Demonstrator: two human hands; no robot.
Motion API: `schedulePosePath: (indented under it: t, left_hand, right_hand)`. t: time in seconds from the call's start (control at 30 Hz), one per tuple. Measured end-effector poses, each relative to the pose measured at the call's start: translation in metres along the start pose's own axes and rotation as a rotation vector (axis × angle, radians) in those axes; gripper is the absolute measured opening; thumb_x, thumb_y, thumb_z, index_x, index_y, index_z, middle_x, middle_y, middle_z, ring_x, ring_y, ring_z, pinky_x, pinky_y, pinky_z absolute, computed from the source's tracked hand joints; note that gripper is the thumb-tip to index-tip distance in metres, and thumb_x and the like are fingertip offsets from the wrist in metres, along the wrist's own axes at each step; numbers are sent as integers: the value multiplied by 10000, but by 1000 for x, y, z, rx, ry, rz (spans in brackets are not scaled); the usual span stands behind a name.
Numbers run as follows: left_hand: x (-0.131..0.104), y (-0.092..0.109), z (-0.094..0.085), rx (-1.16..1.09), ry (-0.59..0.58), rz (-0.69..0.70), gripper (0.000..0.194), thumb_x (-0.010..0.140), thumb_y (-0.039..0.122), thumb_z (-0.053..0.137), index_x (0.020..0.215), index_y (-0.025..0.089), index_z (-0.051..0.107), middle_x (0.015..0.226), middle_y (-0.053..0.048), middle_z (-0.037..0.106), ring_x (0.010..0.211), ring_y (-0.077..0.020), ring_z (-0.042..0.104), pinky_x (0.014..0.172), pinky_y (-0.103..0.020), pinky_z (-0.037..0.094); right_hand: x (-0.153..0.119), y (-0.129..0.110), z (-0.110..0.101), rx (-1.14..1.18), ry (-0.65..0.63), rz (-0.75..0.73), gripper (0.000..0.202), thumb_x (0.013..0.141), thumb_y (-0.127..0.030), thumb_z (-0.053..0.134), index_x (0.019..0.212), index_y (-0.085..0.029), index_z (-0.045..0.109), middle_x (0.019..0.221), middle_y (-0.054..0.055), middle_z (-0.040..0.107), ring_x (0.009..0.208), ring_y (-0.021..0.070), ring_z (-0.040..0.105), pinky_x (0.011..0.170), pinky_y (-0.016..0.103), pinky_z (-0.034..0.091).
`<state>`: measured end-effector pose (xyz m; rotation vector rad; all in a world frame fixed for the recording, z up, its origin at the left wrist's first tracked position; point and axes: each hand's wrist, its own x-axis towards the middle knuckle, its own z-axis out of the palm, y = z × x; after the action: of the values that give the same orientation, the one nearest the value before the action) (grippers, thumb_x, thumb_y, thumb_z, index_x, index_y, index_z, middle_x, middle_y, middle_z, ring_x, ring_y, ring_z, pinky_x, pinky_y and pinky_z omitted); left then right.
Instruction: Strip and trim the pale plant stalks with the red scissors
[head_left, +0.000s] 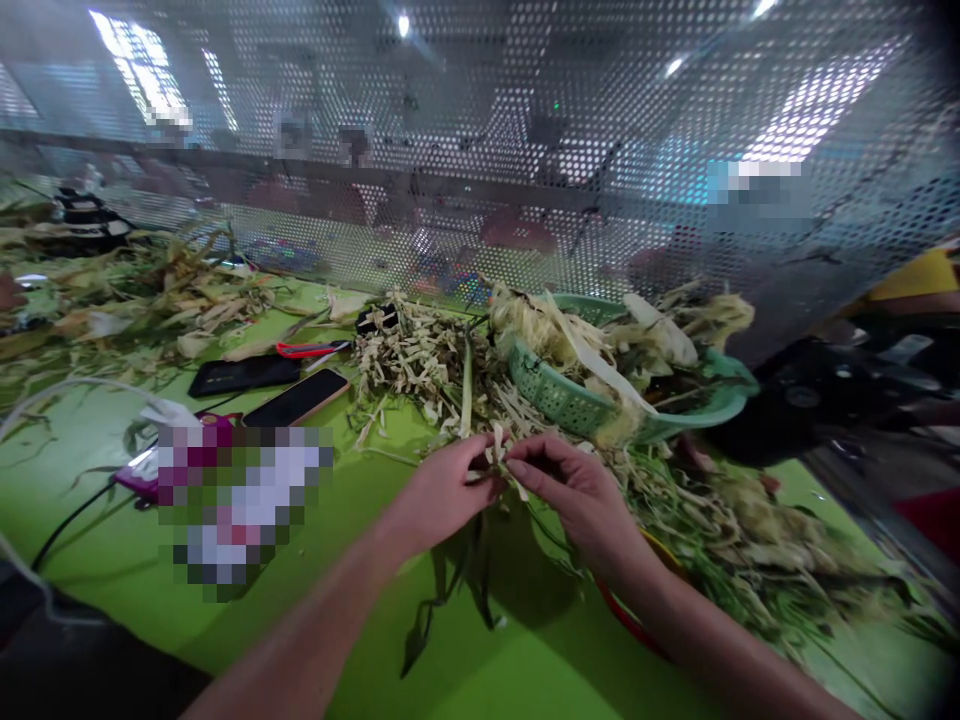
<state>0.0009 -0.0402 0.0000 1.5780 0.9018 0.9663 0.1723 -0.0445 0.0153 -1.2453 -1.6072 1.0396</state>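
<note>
My left hand (pixel 448 492) is closed in a pinch on a small bundle of pale dried husk strips (pixel 498 448), which looks like corn husk. Short pale tips stick up and out between the fingers. Dark, limp leafy ends (pixel 472 570) hang down below this hand over the green table. From the right, my right hand (pixel 581 490) pinches the same bundle, thumb and forefinger together at its side. Just behind the hands lies a heap of short cut husk pieces (pixel 409 365), with a longer pale green stalk (pixel 466 385) standing out of it.
A green plastic basket (pixel 724 425) full of husks and fibres stands behind my right hand. Left lie a red-handled cutting tool (pixel 315 349), a black phone (pixel 244 375), another phone (pixel 298 399) and a purple power strip (pixel 150 470). A perforated metal screen (pixel 450 130) closes the back.
</note>
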Motion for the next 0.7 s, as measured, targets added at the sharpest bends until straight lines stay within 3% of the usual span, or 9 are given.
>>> schedulePosePath:
  t: [0.23,0.4,0.57,0.7]
  left_hand:
    - [1,-3,-2,-54,58,-56,374,763,256,646,1122,201,556,926,-49,648,866,-191,598,793,-306,454]
    - [1,-2,-4,-68,119,-101,322,739,274,679,1001,182,515,933,-53,618,870,-181,573,773,-303,438]
    - [2,-1,-5,-93,119,-103,300,729,319,697,915,175,510,892,-39,598,856,-169,551,790,-301,421]
    - [3,-2,-5,-154,73,-72,262,750,330,678,898,173,529,908,-40,595,869,-166,549,789,-292,427]
  right_hand:
    - [0,-4,-1,82,4,58,202,783,-384,648,879,-207,674,846,42,663,788,202,587,718,316,451]
    - [-2,-4,-3,39,-45,-32,183,758,-288,674,928,-219,668,892,44,658,850,206,592,779,325,453]
    - [-4,-5,-3,10,-62,-68,200,766,-305,682,944,-216,663,903,51,658,862,210,591,781,327,465]
    - [-3,-2,-1,-22,15,-65,178,772,-353,688,874,-208,674,857,47,666,816,201,592,767,326,463]
